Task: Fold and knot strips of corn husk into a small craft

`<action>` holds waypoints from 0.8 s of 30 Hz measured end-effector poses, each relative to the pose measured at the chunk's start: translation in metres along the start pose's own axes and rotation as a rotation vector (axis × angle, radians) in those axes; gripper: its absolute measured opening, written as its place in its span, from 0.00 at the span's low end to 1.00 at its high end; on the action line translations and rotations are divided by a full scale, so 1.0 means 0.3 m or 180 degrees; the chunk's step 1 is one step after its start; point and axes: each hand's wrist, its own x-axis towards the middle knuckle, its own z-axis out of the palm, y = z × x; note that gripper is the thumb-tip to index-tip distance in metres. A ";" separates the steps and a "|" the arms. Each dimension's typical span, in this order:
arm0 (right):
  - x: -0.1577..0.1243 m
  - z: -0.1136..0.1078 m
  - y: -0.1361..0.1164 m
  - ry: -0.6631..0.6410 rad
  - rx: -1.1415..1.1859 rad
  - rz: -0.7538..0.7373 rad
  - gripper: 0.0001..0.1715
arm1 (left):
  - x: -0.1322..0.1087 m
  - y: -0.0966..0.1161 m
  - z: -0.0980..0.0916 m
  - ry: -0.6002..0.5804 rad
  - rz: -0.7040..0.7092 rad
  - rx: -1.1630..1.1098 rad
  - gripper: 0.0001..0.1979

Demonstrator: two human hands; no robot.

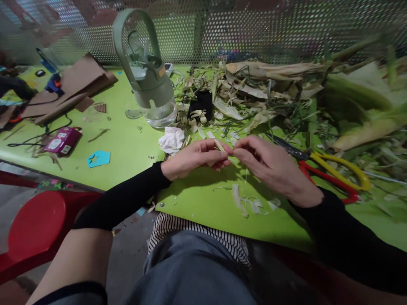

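Over the green table, my left hand and my right hand meet fingertip to fingertip. Both pinch one small pale strip of corn husk between thumb and fingers. Several husk scraps lie on the table just under my hands. Scissors with yellow and red handles rest right beside my right wrist.
A pile of corn husks and leaves fills the back right. A green bottle lies in the middle back, crumpled paper near it. Cardboard, a pink packet and a blue tag lie left. A red stool stands below.
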 end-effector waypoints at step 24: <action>-0.005 -0.002 0.041 -0.0302 0.1527 0.0758 0.28 | -0.003 0.018 0.011 0.0289 -0.0069 -0.0063 0.06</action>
